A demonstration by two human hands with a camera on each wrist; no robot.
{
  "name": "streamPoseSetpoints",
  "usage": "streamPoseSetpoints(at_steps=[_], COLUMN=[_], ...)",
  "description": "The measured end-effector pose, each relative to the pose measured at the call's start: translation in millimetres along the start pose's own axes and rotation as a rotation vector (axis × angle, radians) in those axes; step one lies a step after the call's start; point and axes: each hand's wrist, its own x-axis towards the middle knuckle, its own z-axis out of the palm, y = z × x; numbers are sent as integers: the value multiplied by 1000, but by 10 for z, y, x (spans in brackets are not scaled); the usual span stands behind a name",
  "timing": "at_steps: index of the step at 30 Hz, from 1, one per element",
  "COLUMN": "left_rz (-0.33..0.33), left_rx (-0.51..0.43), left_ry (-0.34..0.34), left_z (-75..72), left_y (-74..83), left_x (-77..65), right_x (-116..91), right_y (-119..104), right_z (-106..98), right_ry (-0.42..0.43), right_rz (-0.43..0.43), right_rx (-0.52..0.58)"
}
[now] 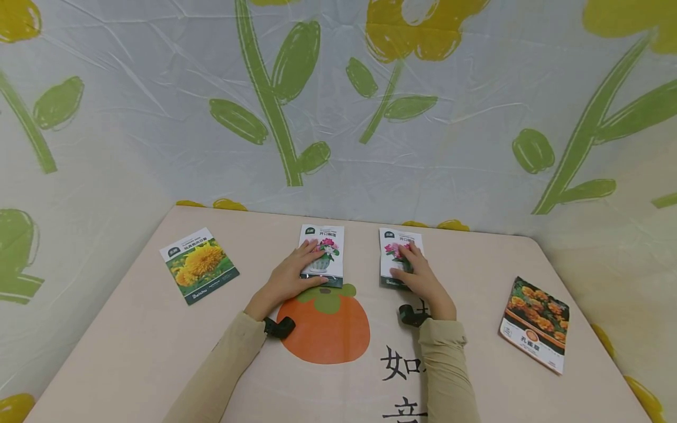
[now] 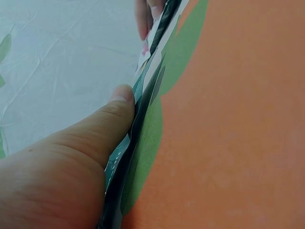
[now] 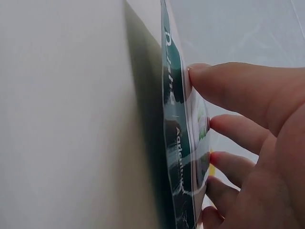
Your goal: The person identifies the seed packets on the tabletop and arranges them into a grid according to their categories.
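— Flowered cloth (image 1: pixel 449 147) backs the worktop (image 1: pixel 127 335); what's where?
— Left packet (image 1: pixel 333 258) lies under left fingers (image 1: pixel 305 252), right packet (image 1: pixel 390 254) under right fingers (image 1: pixel 414 258), all loosely extended, gripping nothing.
— Step?
— Probably positioning; next calls for lifting clear.

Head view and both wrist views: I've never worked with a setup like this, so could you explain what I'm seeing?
No robot here: these are a person's bare hands. The wide picture comes from a head camera looking forward and down; the two close-ups come from small black wrist cameras, one per arm.

On the pale pinkish-beige table lie four flat rectangular packets. The left hand rests on a white-and-dark-green packet with pink flowers; the right hand touches a similar pink-flower packet with its fingertips. Whether either is lifted, I can't tell. A yellow-flower packet lies far left, and an orange-flower packet far right, both untouched.
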Motion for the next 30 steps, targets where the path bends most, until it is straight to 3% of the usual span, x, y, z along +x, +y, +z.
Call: streamPoseSetpoints(at_steps=[30], left_rz=[-32], left_rx=[-4], left_ry=[-27], left_z=[-23], left_y=[21], left_x=[16], right_x=[36], right_y=[-174], right_z=[77], right_ry=[-7], right_rz=[-47], right_rx=[-25])
